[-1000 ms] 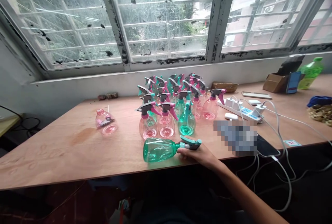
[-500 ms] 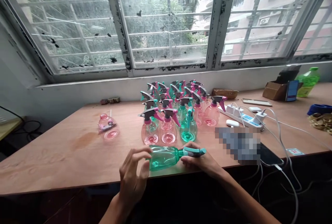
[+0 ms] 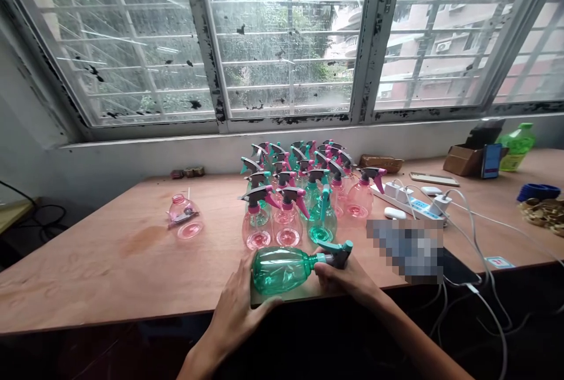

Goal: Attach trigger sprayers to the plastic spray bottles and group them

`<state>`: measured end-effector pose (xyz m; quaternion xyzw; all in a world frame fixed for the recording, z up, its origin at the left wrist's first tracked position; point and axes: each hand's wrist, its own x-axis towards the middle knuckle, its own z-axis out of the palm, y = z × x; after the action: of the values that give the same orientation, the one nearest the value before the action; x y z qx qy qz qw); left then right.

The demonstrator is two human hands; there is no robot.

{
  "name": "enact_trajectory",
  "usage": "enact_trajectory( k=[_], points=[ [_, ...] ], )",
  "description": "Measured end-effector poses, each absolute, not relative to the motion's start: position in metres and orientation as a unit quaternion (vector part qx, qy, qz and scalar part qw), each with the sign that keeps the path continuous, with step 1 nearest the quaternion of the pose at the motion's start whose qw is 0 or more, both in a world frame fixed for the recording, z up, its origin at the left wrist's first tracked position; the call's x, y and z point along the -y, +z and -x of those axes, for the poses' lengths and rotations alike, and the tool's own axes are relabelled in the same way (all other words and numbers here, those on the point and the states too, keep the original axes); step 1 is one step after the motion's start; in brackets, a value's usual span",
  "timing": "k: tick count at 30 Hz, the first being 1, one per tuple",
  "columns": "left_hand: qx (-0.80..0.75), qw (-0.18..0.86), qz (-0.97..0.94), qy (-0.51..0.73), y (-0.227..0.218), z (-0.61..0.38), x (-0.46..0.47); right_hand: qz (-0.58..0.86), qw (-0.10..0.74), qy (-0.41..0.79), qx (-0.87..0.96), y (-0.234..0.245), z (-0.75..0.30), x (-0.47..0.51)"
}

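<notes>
A clear green spray bottle lies sideways above the table's front edge, its base toward the left. My right hand grips it by the dark grey and teal spray head. Around the base end curls my left hand, with the thumb along the underside and the fingers partly hidden behind the bottle. Just beyond stand several pink and green spray bottles in a cluster, among them a pink one and a green one, all with trigger heads on.
A headless pink bottle lies tilted at the left of the wooden table. To the right are a white power strip with cables, a black phone, a white earbud case and a cardboard box.
The bottle has rolled about its long axis, so the grey part of its head now shows. My left hand has moved in round its base, the thumb swinging underneath.
</notes>
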<state>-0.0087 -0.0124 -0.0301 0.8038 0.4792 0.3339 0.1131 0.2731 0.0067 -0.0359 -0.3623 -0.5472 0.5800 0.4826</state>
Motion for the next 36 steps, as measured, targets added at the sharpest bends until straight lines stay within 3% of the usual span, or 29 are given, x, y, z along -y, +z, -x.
enact_trajectory(
  k=[15, 23, 31, 36],
  points=[
    [-0.408, 0.363, -0.751, 0.371, -0.026, 0.019, 0.011, 0.373, 0.501, 0.58, 0.524, -0.027, -0.273, -0.001],
    [-0.451, 0.266, -0.787, 0.326, -0.026, 0.019, 0.012, 0.365, 0.467, 0.594, 0.544, -0.023, -0.272, 0.001],
    [-0.436, 0.319, -0.769, 0.343, -0.024, 0.021, 0.014, 0.391, 0.486, 0.561, 0.544, -0.022, -0.274, 0.0],
    [-0.452, 0.247, -0.798, 0.311, -0.028, 0.018, 0.012, 0.377, 0.466, 0.58, 0.552, -0.027, -0.274, -0.001]
  ],
)
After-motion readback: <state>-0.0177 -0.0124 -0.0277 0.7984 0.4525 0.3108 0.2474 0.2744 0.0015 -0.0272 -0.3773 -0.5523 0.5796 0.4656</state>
